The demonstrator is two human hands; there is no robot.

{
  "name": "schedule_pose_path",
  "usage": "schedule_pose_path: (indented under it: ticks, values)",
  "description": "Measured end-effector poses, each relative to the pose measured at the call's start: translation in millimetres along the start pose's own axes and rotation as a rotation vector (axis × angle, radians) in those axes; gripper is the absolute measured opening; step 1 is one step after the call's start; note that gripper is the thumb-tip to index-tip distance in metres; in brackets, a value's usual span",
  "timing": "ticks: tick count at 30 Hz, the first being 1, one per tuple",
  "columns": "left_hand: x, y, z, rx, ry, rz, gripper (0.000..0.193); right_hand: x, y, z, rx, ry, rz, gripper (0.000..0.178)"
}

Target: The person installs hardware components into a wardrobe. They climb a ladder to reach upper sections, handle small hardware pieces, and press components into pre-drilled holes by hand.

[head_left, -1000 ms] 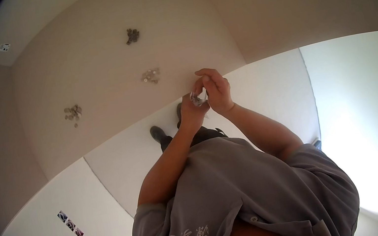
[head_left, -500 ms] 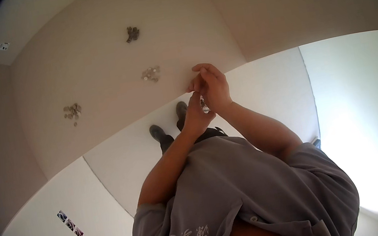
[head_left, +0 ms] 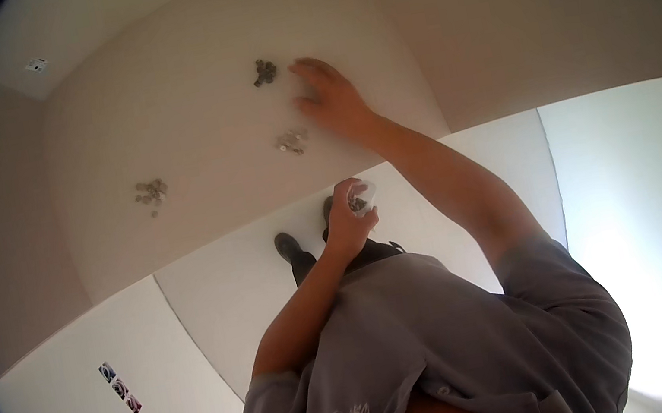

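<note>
My left hand (head_left: 345, 220) is closed around a small clear plastic cup (head_left: 369, 190), held near my body in front of the table's edge. Dark little pieces (head_left: 358, 202) lie in it, too small to name. Over the table, my right hand (head_left: 333, 97) reaches out with its fingers apart and nothing visible in them. Just left of its fingertips is a pile of small dark round pieces (head_left: 265, 71). Nearer to me sits a pile of paler, shiny pieces (head_left: 292, 141). A third pile of greyish discs (head_left: 151, 193) lies farther left.
The pale tabletop (head_left: 205, 131) has raised panels at its back and sides, including the right panel (head_left: 545, 22). A small white label (head_left: 37, 65) is at the far left. Three small pictures (head_left: 120, 389) are on the white floor at the lower left.
My right hand has moved away from my left hand, forward over the table toward the dark pile, and its fingers have spread. The cup now shows more clearly in my left hand.
</note>
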State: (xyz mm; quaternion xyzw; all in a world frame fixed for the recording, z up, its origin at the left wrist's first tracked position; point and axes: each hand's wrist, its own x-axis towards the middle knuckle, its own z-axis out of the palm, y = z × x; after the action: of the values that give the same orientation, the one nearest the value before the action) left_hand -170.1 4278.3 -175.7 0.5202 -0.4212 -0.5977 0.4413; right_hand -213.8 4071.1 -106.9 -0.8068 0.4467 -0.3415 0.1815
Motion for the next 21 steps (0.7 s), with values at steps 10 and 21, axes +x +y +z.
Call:
schedule_pose_path:
  ticks: [10, 21]
  values:
    - [7, -5, 0, 0.049, 0.078, 0.083, 0.062, 31, 22, 37, -0.026, -0.206, -0.232, 0.018]
    - [36, -5, 18, 0.064, -0.039, -0.059, 0.061, -104, 13, -51, 0.069, -0.172, -0.122, 0.020]
